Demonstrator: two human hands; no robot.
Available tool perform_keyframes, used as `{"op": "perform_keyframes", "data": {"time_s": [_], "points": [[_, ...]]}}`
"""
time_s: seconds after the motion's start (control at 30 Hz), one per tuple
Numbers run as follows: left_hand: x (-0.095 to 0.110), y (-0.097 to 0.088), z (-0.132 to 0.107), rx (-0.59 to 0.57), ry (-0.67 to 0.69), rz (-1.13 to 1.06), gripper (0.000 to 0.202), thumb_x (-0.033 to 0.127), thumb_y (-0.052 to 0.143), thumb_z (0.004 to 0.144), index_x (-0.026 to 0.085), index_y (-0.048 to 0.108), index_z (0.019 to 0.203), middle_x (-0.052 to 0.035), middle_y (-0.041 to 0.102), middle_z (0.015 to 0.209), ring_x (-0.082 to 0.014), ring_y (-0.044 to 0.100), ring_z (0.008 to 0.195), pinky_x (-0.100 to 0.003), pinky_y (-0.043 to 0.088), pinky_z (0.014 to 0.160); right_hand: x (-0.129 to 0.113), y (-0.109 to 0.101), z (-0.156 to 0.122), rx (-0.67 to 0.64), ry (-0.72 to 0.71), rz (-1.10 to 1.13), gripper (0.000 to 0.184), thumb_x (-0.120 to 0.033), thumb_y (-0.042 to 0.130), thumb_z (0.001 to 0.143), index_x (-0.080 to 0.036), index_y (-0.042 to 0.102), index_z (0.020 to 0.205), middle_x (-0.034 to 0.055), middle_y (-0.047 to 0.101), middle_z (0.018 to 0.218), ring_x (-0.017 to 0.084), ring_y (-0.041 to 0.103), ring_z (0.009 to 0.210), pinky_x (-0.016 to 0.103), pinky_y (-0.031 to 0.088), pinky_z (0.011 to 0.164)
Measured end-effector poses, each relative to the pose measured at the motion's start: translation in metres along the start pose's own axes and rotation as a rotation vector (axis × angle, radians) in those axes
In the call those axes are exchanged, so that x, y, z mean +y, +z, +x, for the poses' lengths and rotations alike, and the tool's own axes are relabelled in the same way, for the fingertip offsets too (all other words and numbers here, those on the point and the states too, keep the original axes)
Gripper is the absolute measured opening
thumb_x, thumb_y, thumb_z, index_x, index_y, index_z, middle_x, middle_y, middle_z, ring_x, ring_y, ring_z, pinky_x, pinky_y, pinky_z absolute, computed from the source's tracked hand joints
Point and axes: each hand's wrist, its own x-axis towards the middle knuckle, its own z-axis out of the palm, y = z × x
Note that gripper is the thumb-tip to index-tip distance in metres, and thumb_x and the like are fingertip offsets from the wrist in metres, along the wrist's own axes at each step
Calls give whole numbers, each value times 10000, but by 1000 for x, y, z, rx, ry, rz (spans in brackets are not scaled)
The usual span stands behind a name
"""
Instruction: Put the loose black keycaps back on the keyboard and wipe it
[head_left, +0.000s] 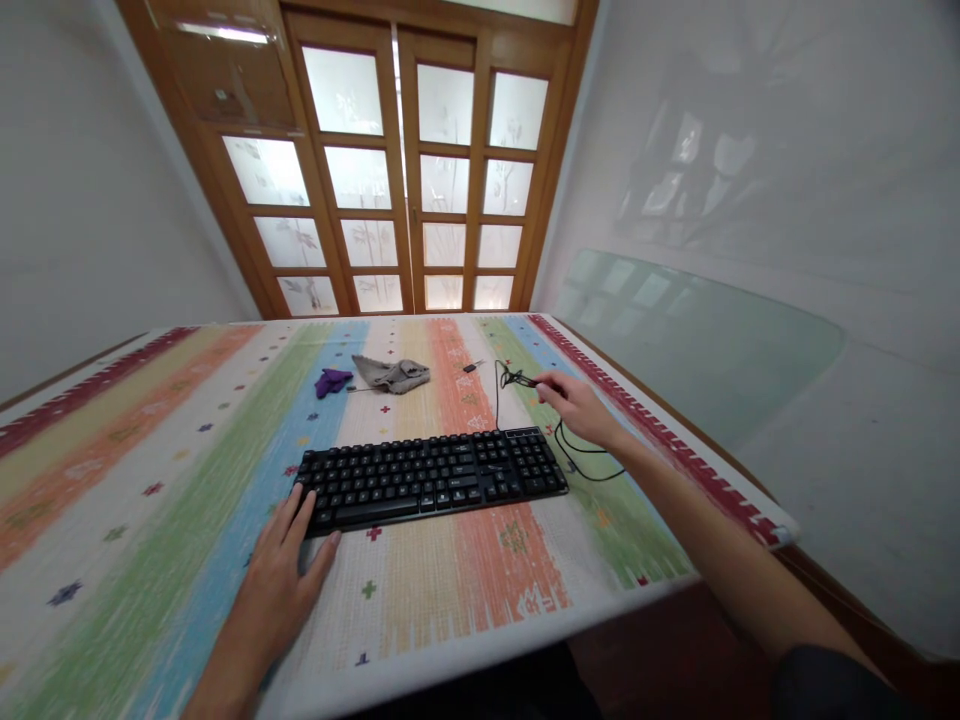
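A black keyboard (435, 478) lies flat across the striped tablecloth in front of me. My left hand (283, 555) rests at its left end, fingers spread, with the fingertips touching the keyboard's edge. Above the right end, my right hand (574, 403) is closed around the keyboard's thin black cable (517, 378). Part of the cable is bunched just left of my fingers. Another loop of it curves over the cloth below my wrist. The fingers hide the stretch of cable inside my grip.
Behind the keyboard lie a crumpled grey cloth (394, 375), a small purple cloth (331, 382) and a small dark object (471, 368) I cannot make out. The striped tablecloth (217, 480) covers the table. Wood-and-glass doors (409, 230) stand beyond, and a pale wall (750, 150) is at right.
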Motion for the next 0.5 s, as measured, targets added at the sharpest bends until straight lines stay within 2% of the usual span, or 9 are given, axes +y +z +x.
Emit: {"op": "perform_keyframes", "data": {"time_s": [0.13,0.23,0.3,0.4,0.5], "points": [[3,-2,-1,5,-75,-15,682,553,438,913,157,418,1468,-154,402,1551,-352,402,1413,-567,331,1168,-21,41,11,-207,-213,-76,221,-276,481,981,-174,667,1044,73,686,964,197,614,894,313,461,807],[5,-5,-1,25,-172,17,818,647,447,858,77,425,1445,-208,441,1510,-398,334,1441,-600,288,1174,-17,72,12,-310,-306,-203,200,-197,492,982,-167,674,1060,101,660,1010,215,591,967,336,459,856],[7,-7,0,3,-251,25,891,691,464,818,53,417,1438,-227,481,1469,-415,345,1428,-608,295,1165,-11,87,12,-358,-317,-297,198,-182,491,986,-156,680,1039,115,650,1022,225,584,976,351,461,868],[9,-11,3,-44,-314,-11,920,715,487,787,63,412,1433,-224,525,1422,-401,444,1363,-580,347,1141,-4,98,9,-440,-295,-353,239,-236,458,1017,-148,678,1047,119,659,1037,231,597,987,370,465,896],[12,-14,8,-51,-300,-54,897,707,503,777,89,419,1422,-216,535,1411,-386,496,1316,-566,383,1114,-6,96,2,-476,-266,-331,349,-415,457,1024,-156,636,1174,126,664,1111,253,607,1043,399,468,932]]}}
